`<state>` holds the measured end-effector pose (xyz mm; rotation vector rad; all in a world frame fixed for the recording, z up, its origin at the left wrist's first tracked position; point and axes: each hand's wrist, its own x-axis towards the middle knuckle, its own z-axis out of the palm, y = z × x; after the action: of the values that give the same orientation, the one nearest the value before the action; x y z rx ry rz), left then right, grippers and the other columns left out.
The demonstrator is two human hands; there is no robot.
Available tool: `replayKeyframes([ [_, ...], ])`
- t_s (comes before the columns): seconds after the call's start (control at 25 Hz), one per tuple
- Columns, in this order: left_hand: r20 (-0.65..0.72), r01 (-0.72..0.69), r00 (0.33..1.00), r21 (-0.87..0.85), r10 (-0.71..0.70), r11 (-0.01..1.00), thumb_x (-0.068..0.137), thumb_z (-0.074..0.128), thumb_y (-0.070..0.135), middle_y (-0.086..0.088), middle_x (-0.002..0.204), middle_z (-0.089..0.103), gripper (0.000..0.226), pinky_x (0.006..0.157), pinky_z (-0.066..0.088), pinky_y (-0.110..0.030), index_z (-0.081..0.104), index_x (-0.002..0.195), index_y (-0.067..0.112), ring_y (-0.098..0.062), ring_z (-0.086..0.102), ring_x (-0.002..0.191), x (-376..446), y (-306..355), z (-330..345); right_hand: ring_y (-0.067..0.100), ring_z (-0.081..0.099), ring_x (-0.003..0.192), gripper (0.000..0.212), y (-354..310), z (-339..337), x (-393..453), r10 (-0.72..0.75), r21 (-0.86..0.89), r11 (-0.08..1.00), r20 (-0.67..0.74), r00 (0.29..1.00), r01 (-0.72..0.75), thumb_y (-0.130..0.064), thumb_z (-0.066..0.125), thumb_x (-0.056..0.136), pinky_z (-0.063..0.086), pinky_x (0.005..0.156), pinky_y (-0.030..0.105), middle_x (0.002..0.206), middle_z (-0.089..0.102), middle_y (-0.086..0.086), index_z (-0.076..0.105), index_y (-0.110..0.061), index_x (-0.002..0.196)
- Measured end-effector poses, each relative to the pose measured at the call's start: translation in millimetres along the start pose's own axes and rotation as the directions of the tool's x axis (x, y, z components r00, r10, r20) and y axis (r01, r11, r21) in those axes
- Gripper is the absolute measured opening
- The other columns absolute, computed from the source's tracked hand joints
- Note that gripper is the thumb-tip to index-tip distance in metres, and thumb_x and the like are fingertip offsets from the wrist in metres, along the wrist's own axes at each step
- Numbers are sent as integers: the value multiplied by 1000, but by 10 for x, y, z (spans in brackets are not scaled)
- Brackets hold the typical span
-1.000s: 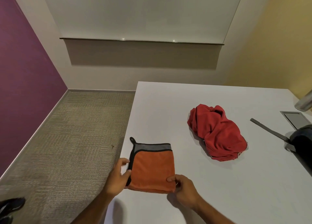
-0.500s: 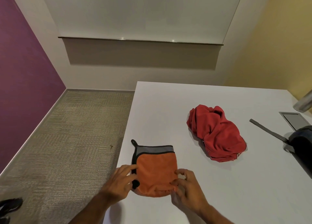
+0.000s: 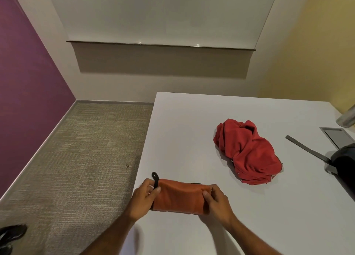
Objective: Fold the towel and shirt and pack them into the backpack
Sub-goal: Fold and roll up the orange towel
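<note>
An orange towel with a black hanging loop lies folded into a narrow band near the front left edge of the white table. My left hand pinches its left end by the loop. At the other end, my right hand grips the folded edge between thumb and fingers. A crumpled red shirt sits untouched further back on the table. The dark backpack shows only partly at the right edge, with a grey strap stretched toward the shirt.
A flat grey panel is set in the table at the far right, with a metal cylinder beyond it. The table's left edge drops to carpet. A dark shoe shows at bottom left.
The towel has been folded over on itself from a square into a narrow band, hiding its grey border. Both hands moved up with the near edge and now hold the two ends.
</note>
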<state>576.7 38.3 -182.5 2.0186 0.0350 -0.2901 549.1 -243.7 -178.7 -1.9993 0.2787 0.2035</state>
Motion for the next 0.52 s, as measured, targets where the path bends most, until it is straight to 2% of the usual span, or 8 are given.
replayKeyframes([
  [0.12, -48, 148, 989, 147, -143, 978, 97, 53, 38, 3, 85, 67, 13, 68, 54, -34, 53, 96, 25, -15, 66, 79, 132, 28, 63, 19, 62, 83, 11, -51, 83, 144, 72, -166, 983, -54, 996, -80, -23, 50, 99, 50, 77, 35, 85, 64, -6, 55, -14, 97],
  [0.24, -114, 235, 971, 260, -211, 937, 97, 50, 37, 2, 85, 63, 18, 71, 54, -37, 50, 96, 20, -19, 64, 81, 206, 62, 126, 20, 61, 81, 12, -105, 173, 257, 66, -311, 947, -52, 996, -79, -26, 47, 99, 50, 75, 35, 86, 62, -4, 51, -15, 99],
  [0.36, -182, 292, 954, 391, -238, 873, 97, 49, 36, 8, 88, 57, 15, 68, 51, -32, 48, 100, 22, -16, 61, 82, 199, 97, 186, 17, 59, 80, 12, -127, 223, 272, 58, -441, 893, -88, 994, -91, -30, 47, 96, 49, 71, 34, 88, 61, -5, 50, -19, 101],
  [0.4, -228, 258, 959, 463, -167, 848, 96, 49, 36, 10, 92, 57, 13, 69, 50, -32, 48, 103, 24, -16, 61, 85, 184, 104, 205, 17, 59, 85, 14, -128, 235, 253, 14, -481, 874, -125, 992, -73, -31, 47, 96, 50, 73, 34, 94, 62, -5, 51, -21, 104],
  [0.44, -259, 179, 965, 545, -39, 819, 96, 48, 34, 10, 97, 59, 13, 72, 50, -32, 50, 105, 26, -16, 61, 90, 168, 92, 227, 18, 59, 94, 19, -119, 245, 222, -78, -517, 856, -167, 983, -20, -32, 47, 96, 51, 78, 35, 104, 63, -4, 54, -21, 110],
  [0.52, -198, -77, 939, 675, 281, 734, 93, 43, 28, 8, 111, 65, 25, 87, 49, -35, 59, 113, 24, -19, 63, 106, 129, 82, 259, 26, 58, 114, 34, -72, 266, 152, -365, -581, 784, -145, 920, 220, -31, 48, 97, 47, 94, 38, 123, 63, 5, 59, -13, 123],
])
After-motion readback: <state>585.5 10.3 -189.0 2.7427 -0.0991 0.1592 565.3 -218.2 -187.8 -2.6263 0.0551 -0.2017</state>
